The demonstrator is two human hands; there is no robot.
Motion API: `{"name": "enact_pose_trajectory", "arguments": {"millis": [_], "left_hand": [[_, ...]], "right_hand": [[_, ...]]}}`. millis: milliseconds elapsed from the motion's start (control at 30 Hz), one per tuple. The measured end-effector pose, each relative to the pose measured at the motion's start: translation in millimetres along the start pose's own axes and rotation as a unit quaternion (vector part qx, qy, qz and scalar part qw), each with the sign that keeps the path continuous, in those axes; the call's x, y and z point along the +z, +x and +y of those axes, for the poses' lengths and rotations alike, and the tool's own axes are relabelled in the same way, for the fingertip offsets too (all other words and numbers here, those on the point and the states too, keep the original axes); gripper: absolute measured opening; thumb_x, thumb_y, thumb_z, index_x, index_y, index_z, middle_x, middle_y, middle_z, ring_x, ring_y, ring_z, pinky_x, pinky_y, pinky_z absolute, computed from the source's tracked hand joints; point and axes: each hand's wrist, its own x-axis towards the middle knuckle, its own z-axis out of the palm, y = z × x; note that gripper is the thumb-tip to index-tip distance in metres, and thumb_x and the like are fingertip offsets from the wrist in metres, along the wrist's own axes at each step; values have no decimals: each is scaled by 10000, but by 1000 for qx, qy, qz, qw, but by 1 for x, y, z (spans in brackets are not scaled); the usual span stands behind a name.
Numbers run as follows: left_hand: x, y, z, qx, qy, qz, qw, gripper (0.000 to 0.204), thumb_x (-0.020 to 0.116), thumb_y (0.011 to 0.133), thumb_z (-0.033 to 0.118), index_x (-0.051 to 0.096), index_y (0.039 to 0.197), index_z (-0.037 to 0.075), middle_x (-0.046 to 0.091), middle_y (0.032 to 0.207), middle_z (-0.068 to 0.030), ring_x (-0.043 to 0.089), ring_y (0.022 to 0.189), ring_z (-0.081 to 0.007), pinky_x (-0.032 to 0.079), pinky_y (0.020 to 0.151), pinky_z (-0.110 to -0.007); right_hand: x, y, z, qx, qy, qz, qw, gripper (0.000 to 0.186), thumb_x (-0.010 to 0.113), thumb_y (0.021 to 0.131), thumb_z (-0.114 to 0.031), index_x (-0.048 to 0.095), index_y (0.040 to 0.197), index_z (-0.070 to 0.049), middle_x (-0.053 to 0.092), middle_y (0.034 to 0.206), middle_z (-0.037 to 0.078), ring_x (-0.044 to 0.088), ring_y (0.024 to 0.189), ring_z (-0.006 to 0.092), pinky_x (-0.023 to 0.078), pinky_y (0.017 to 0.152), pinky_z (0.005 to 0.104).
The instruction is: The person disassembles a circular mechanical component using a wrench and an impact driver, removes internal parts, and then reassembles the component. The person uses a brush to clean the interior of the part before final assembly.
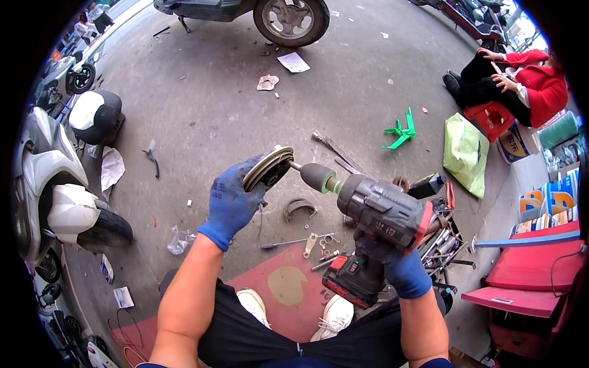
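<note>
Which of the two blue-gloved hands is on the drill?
The right hand: it grips the cordless drill by the handle. The left hand instead holds a round part up at the bit.

The drill (383, 208) covers part of the right hand (397, 265); the round part (267, 168) masks some fingertips of the left hand (235, 199); whether the bit (296, 165) touches it cannot be told; the upper edge crops the dark scooter (211, 8); the black rim cuts the seated person (543, 89); pieces by the white shoe (335, 316) are too small to name.
</note>
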Motion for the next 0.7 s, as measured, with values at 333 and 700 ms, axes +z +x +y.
{"name": "enact_pose_trajectory", "arguments": {"millis": [333,700], "left_hand": [[0,-4,-7,0,42,-27,999,456,638,759,-14,663,1206,70,703,1056,-161,710,902,-265,567,784,-346],[-12,-6,-3,-36,29,-73,996,485,595,744,-83,639,1218,10,708,1079,-114,676,971,-182,543,859,-312]], "right_hand": [[-25,14,-8,102,11,-36,994,382,685,818,-106,614,1186,-34,633,1021,19,583,902,133,495,821,309],[-19,21,-11,125,77,-61,987,306,685,787,-94,583,1060,-5,571,753,79,558,603,183,484,546,329]]}}
